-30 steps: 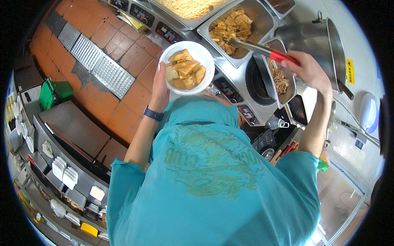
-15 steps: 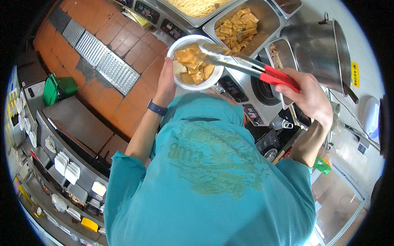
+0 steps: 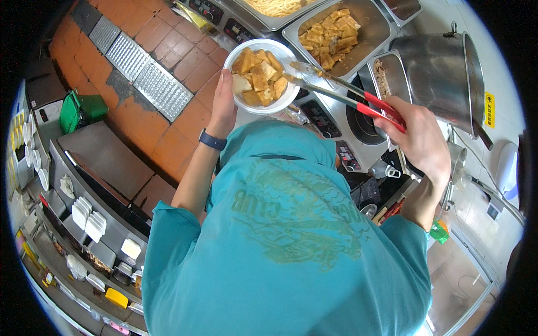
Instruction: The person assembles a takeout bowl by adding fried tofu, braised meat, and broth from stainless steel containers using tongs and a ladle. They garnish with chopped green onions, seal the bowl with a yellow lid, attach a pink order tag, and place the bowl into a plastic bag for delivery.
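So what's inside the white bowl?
The bowl, in the left hand, holds a heap of golden-brown chunks, with something pale at the left that I can't identify. Whatever lies under the heap is covered and can't be seen.

The left forearm (image 3: 193, 176) slants up from left of centre, its wrist nearly straight. The left hand (image 3: 224, 107) stands upright in the upper part of the frame, one digit extended toward the top, the others mostly hidden. The right forearm (image 3: 423, 201) rises at right of centre, and the wrist bends so the right hand (image 3: 419, 134) points to the upper left, back of the hand upward, its fingers curled in a grip. The hands are well apart.
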Demonstrator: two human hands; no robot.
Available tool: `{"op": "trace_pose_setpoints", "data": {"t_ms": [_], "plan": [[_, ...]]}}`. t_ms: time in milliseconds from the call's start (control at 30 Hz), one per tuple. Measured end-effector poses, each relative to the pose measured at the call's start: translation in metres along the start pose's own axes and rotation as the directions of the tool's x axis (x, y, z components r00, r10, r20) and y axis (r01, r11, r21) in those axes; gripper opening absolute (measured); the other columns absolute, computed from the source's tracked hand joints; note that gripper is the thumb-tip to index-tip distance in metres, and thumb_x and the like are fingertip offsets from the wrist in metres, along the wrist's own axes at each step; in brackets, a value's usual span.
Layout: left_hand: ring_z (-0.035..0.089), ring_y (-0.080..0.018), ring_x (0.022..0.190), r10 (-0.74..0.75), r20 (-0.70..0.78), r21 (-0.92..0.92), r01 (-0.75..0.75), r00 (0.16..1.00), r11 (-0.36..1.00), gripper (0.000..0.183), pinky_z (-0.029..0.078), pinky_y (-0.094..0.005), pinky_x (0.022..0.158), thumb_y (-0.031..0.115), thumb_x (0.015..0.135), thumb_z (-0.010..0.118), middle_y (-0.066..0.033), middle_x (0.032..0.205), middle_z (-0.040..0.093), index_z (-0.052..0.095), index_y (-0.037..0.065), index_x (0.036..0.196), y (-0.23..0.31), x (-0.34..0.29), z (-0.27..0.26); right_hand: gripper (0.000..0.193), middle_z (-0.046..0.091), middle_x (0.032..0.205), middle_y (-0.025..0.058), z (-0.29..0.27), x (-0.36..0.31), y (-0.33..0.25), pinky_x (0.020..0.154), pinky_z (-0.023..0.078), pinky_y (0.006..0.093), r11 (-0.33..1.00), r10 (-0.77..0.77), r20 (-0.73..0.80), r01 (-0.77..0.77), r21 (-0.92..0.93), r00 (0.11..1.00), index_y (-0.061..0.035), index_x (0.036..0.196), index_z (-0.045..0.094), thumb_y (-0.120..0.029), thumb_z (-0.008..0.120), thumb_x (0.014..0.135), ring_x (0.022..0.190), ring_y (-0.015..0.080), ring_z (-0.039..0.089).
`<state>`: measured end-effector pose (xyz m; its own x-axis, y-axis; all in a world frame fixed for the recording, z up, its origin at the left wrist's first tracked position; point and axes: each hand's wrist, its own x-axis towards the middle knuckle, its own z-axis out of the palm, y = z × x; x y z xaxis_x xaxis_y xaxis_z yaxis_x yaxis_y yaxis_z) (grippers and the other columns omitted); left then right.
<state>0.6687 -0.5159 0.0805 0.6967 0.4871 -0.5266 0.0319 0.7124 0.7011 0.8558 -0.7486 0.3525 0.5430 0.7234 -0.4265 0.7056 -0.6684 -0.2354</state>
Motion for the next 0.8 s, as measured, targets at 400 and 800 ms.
{"op": "trace_pose_setpoints", "data": {"t_ms": [400, 800], "plan": [[0.044, -0.0221, 0.136, 0.114, 0.028, -0.066, -0.112, 0.993, 0.991, 0.064, 0.037, -0.0360, 0.113, 0.047, 0.107, 0.038, -0.0122, 0.150, 0.043, 0.032, 0.002, 0.152, -0.016, 0.005, -0.001, 0.028, 0.065, 0.079, 0.0232, 0.029, -0.003, -0.022, 0.069, 0.049, 0.0536, 1.000, 0.014, 0.016, -0.014, -0.027, 1.000, -0.0002, 0.095, 0.059, -0.027, 0.067, 0.091, 0.080, 0.0446, 0.064], [0.045, -0.0237, 0.136, 0.084, 0.119, -0.025, -0.082, 0.989, 0.996, 0.062, 0.038, -0.0368, 0.113, 0.047, 0.108, 0.033, -0.0131, 0.149, 0.044, 0.033, 0.001, 0.151, -0.018, 0.004, -0.016, 0.031, 0.066, 0.082, 0.0211, 0.038, -0.003, -0.026, 0.067, 0.048, 0.0469, 0.984, -0.132, 0.016, 0.129, 0.121, 0.991, -0.0027, 0.107, 0.066, -0.027, 0.072, 0.088, 0.076, 0.0412, 0.064]]}}
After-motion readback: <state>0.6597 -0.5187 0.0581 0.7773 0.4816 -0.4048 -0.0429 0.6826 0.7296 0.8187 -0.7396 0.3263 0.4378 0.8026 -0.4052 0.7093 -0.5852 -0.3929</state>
